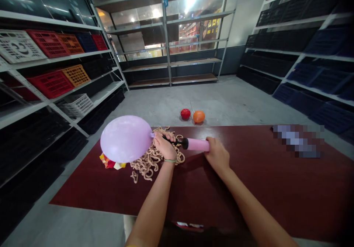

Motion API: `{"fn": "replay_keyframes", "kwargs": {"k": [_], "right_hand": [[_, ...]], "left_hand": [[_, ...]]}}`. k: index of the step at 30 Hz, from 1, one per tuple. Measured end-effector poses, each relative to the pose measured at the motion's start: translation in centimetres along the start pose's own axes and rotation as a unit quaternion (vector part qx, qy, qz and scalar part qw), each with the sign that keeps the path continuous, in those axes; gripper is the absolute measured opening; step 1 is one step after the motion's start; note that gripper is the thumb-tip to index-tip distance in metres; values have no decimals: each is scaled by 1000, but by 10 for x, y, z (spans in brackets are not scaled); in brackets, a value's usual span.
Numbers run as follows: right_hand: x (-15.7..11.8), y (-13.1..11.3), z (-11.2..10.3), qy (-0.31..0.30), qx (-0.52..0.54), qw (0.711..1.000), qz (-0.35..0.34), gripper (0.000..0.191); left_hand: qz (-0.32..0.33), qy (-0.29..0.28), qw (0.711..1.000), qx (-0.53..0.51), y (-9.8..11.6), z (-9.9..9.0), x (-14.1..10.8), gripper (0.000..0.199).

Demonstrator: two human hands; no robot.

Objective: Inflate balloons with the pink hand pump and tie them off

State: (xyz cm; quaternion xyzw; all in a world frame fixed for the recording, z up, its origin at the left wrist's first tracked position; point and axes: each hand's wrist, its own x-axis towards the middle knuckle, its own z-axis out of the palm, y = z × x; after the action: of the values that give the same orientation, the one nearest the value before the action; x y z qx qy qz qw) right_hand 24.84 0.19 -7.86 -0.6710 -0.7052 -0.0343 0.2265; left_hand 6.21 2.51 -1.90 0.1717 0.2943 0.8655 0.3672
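Left wall: steel shelving (69, 73) carrying red plastic crates (48, 44) and other crates. On the maroon-topped bench (249, 191), leftmost of the work, a lilac balloon (125, 139) sits round and taut, held up over the bench's near-left part, its neck on the nozzle of a pink hand pump (197, 144). Below it lies a crumple of red and yellow material (110, 162), and just beside that a loose heap of curly tan cord (146, 162), running under the left hand (165, 146). That hand is closed narrow around the balloon's neck and the black nozzle; the pinch appears meant to keep the neck seated and sealed. The right hand (217, 154) wraps the pink barrel's far end, apparently steadying the pump in line with the neck. Beyond the bench edge, on the grey floor (235, 99), a red balloon (185, 113) and an orange balloon (199, 116) rest just beside each other. Far right: a pixelated patch (297, 141) on the bench, too blurred to identify; navy crates (329, 81) on shelving.
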Motion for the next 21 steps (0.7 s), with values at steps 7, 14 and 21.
{"fn": "replay_keyframes", "kwargs": {"k": [7, 14, 21], "right_hand": [[6, 2, -5, -55, -23, 997, -55, 35], [23, 59, -16, -14, -72, 996, 58, 27], [5, -4, -4, -8, -17, 1000, -14, 39]], "left_hand": [[-31, -43, 998, 15, -13, -5, -6, 43], [-4, -22, 1000, 7, -1, 3, 2, 42], [10, 6, 1000, 8, -11, -3, 6, 39]]}}
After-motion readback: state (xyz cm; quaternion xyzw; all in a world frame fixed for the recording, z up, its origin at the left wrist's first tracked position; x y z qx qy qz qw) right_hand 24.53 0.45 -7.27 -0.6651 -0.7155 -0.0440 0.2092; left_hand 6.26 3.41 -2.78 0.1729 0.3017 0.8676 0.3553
